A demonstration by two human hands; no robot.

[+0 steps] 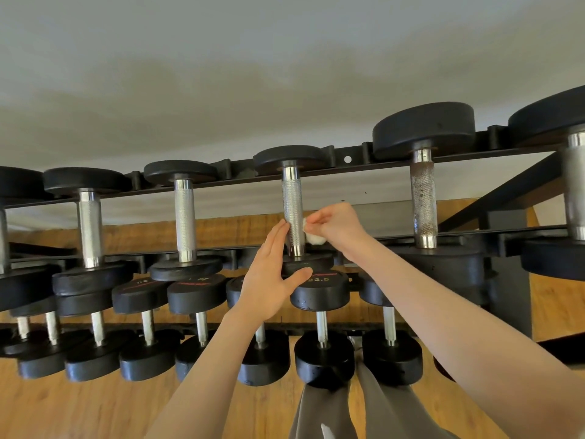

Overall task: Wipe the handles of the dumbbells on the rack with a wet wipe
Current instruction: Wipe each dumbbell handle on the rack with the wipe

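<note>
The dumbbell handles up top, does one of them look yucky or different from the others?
Yes. The handle just right of the one being wiped looks odd: its rough grip is brownish and blotchy, like rust or grime, while the handle beside the wet wipe and those to the left are bright silver.

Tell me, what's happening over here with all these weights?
A person is cleaning dumbbells on a rack. The right hand pinches a small white wet wipe against the right side of one knurled metal handle on the top row. The left hand, fingers straight, rests against the handle's left side, with the thumb by the dumbbell's near weight plate. The handle to its right looks rusty and spotted; no hand is on it.
</note>
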